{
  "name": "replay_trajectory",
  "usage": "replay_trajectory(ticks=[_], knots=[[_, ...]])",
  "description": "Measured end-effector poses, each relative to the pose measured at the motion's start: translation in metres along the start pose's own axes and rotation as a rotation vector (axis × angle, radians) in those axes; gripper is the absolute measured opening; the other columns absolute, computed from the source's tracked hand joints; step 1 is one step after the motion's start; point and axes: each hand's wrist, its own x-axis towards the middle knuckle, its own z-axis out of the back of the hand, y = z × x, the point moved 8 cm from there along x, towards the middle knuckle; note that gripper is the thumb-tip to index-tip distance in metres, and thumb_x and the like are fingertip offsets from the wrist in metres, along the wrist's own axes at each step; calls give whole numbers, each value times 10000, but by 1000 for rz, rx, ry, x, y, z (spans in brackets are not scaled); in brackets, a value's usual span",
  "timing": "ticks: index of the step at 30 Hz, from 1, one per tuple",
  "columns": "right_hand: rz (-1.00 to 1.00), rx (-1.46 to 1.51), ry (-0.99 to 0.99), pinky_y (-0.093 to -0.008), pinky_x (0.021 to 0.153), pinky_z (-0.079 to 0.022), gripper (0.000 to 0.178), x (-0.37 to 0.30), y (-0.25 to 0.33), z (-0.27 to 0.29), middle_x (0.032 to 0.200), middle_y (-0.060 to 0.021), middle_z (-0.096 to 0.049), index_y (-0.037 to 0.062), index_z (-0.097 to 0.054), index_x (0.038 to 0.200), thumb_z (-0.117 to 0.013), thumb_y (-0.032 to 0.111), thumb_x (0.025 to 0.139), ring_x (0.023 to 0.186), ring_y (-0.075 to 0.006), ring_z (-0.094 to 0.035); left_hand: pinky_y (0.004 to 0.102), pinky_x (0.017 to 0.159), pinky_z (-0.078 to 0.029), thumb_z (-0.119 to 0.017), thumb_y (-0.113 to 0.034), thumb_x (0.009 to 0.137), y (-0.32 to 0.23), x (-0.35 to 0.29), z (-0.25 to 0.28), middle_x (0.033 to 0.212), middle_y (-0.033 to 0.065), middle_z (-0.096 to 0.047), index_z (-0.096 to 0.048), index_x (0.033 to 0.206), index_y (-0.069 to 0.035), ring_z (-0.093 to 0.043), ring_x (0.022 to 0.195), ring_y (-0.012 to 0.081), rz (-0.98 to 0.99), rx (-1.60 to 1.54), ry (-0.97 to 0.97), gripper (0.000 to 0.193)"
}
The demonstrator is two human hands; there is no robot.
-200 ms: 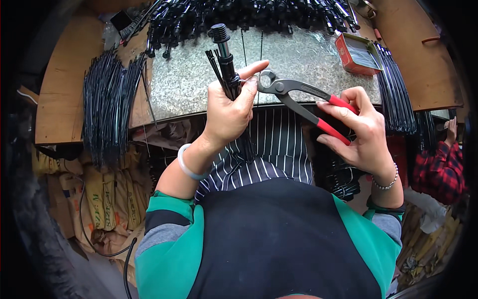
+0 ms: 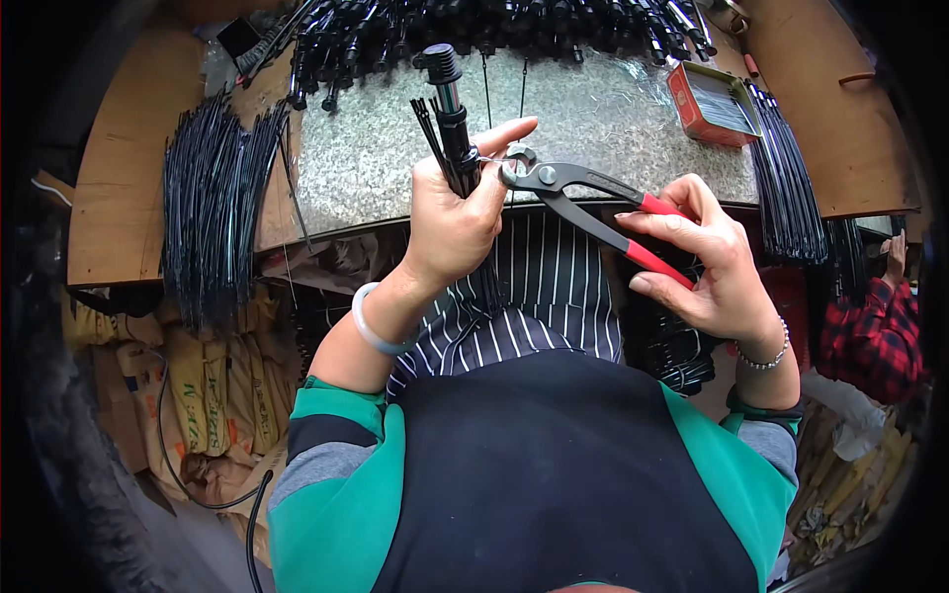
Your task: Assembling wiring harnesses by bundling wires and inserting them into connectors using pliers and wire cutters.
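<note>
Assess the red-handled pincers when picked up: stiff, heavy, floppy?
The pincers look like dark metal, so probably stiff and fairly heavy for their size. With a pivot near the jaws, they may swing open if lifted by one side. The red handles look plastic-coated, probably not slippery.

free room: grey tabletop point(image 2: 356, 148) left of left hand point(image 2: 455, 212). obstacles: black heap point(image 2: 474, 25) along far side, red tin point(image 2: 682, 107) (open) at right.

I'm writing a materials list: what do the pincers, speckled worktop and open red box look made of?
Pincers: dark, dull metal, probably steel, with a shinier pivot; the smooth red grips look like plastic or rubber. Worktop: grey speckling suggests stone, though patterned laminate is possible. Red box: thin, straight walls, perhaps painted tin; card is possible.
</note>
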Motion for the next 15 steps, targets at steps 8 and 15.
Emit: replay_trajectory(ticks=[8, 15], knots=[[38, -2, -27, -305, 601, -472, 274, 0, 2, -5, 862, -121, -534, 36, -615, 888, -717, 194, 689, 682, -248, -568, 158, 339, -267, -486, -132, 910, -2, -2, 0, 503, -65, -415, -499, 1163, 95, -330, 368, -13, -35, 19, 43, 340], [-562, 1527, 880, -262, 476, -492, 329, -46, 11, -89, 635, -110, -570, -12, -416, 906, -665, -19, 691, 546, -167, -611, 167, 407, -259, -507, -70, 845, -14, -3, -6, 613, -43, -414, -503, 1172, 99, -347, 446, 8, -213, 62, 143, 368]])
